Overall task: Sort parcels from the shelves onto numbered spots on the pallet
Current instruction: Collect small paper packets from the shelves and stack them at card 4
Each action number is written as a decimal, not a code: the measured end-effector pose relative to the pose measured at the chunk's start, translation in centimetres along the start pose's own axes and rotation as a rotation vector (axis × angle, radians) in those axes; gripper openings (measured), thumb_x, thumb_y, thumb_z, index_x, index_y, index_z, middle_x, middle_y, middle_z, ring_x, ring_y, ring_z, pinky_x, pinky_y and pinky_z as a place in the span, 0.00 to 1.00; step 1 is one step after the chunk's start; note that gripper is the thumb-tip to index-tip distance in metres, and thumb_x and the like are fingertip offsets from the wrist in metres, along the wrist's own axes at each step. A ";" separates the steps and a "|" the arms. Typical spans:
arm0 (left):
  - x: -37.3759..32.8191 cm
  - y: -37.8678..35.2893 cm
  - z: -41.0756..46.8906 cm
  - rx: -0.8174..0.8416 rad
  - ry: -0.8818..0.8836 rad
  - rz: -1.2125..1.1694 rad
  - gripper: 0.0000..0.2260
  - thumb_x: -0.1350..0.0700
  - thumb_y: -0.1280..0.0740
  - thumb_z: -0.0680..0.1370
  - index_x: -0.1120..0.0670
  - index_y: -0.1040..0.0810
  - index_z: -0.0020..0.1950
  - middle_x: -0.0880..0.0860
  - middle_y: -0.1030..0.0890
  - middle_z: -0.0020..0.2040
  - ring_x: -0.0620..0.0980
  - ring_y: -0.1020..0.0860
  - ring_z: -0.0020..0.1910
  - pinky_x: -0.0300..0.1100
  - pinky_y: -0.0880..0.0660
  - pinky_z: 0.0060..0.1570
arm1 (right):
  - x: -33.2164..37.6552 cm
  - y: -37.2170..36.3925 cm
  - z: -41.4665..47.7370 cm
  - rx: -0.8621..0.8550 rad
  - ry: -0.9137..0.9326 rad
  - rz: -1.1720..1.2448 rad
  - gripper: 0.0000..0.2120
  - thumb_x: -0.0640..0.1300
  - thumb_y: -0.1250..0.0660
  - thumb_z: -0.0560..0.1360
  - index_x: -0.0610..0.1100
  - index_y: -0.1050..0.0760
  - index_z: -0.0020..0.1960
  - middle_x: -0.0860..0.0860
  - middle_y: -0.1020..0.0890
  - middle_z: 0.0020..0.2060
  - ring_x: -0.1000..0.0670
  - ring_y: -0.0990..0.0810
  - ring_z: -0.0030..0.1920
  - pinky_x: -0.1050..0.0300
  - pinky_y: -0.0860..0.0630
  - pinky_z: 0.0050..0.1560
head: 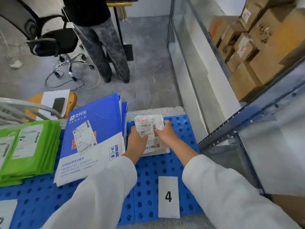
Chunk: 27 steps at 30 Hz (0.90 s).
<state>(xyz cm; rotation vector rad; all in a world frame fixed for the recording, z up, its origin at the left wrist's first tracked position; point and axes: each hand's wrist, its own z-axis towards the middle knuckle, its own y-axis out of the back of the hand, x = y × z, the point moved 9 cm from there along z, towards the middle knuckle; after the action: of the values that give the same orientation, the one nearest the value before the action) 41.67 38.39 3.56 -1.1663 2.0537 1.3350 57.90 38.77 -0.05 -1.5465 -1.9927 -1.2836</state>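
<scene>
Head view. Hands: two, both on one parcel [148,128]. The left hand [137,140] pinches its lower left edge; the right hand [165,131] grips its right edge with the fingers curled round it. Both sleeves are white.

Parcel: one small white pouch, crumpled, face up. It carries a printed label with a barcode on the right and a red mark at the top left. It is held over the far right part of the pallet [165,164], beyond card 4 [168,196], just above a flat white pack [160,150] lying there. Contact between the two cannot be determined.

Pallet: one, blue, perforated. Cards: two, the second [6,214] cut off at the lower left. Stacks on the pallet: one of green mailers [28,146], one of blue mailers [95,129].

Shelf [247,113]: one, at right, holding brown boxes [255,47], perhaps eight or more; blur prevents an exact count.
</scene>
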 end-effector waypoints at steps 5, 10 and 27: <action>1.1 -0.6 1.1 -0.003 0.082 -0.017 0.17 0.56 0.33 0.78 0.60 0.31 0.64 0.55 0.21 0.57 0.52 0.22 0.50 0.39 0.29 0.37 | -1.1 -1.4 0.3 -0.041 0.080 -0.221 0.38 0.46 0.28 0.73 0.40 0.46 0.74 0.44 0.33 0.68 0.43 0.32 0.68 0.46 0.30 0.64; 0.2 0.9 1.4 -0.085 0.022 -0.045 0.24 0.55 0.34 0.79 0.58 0.38 0.71 0.55 0.24 0.62 0.55 0.23 0.58 0.47 0.23 0.52 | -2.3 -0.6 -0.3 0.009 0.036 -0.309 0.44 0.52 0.34 0.77 0.40 0.60 0.78 0.44 0.49 0.78 0.43 0.49 0.77 0.45 0.44 0.75; -8.0 2.9 -11.9 0.241 -0.828 0.670 0.24 0.51 0.35 0.78 0.57 0.34 0.72 0.54 0.31 0.71 0.53 0.35 0.71 0.43 0.39 0.70 | 0.3 5.6 -17.3 -0.163 0.142 -0.342 0.33 0.50 0.37 0.79 0.43 0.48 0.78 0.46 0.41 0.76 0.45 0.35 0.72 0.51 0.34 0.66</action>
<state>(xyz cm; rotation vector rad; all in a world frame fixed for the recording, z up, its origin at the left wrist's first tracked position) 44.78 31.66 16.25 0.2324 1.8935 1.4361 58.17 25.37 12.21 -1.1706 -2.1698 -1.6723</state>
